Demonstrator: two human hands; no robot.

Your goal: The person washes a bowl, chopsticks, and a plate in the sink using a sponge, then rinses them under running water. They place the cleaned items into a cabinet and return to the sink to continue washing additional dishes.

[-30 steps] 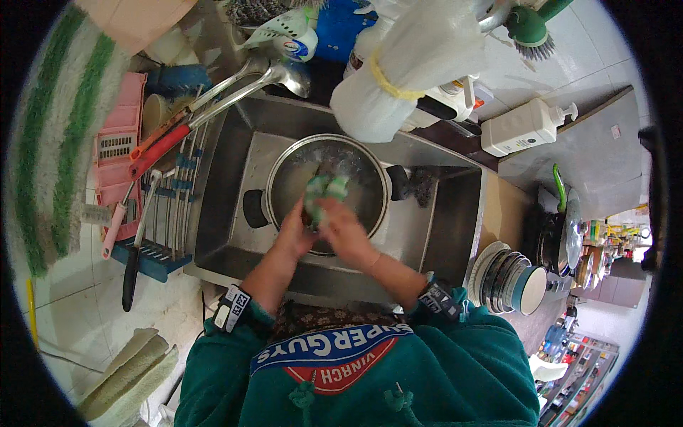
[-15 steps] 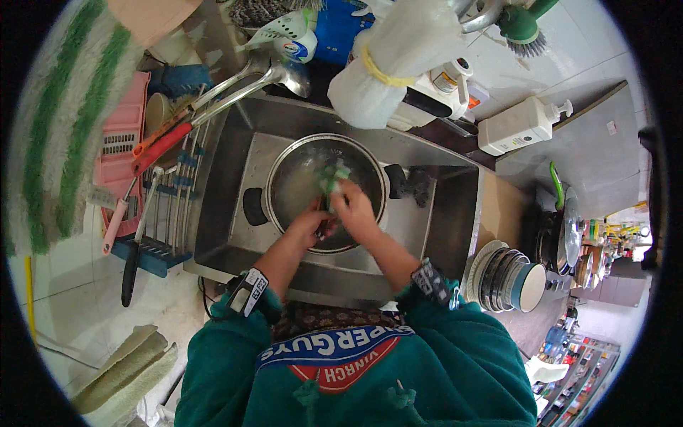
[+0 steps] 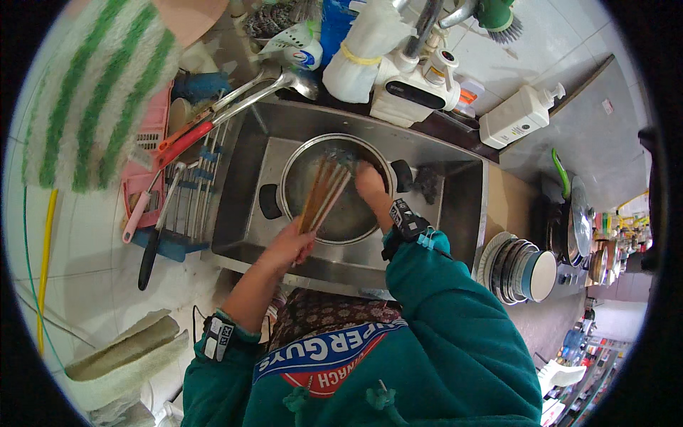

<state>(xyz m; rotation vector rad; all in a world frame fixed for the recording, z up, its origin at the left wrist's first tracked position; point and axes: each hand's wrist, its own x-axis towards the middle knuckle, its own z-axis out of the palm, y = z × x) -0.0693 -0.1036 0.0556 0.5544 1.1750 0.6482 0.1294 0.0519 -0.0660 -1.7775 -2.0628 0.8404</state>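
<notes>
My left hand is closed round one end of a bundle of chopsticks, brown and pale, slanting up and away over a steel pot. The pot has two black handles, sits in the sink and holds cloudy liquid. Inside its right side, my right hand is curled beside the far ends of the chopsticks. Its fingers are mostly hidden, and I cannot make out what they hold.
The steel sink surrounds the pot, with a dark scrubber at its right. Ladles lie across the left rim above a rack. Stacked bowls stand on the right; a white pump bottle stands behind.
My hands have moved apart: the left back toward me with the chopsticks now plainly in view, the right toward the pot's right rim. The green-and-white scrubbing piece no longer shows clearly.
</notes>
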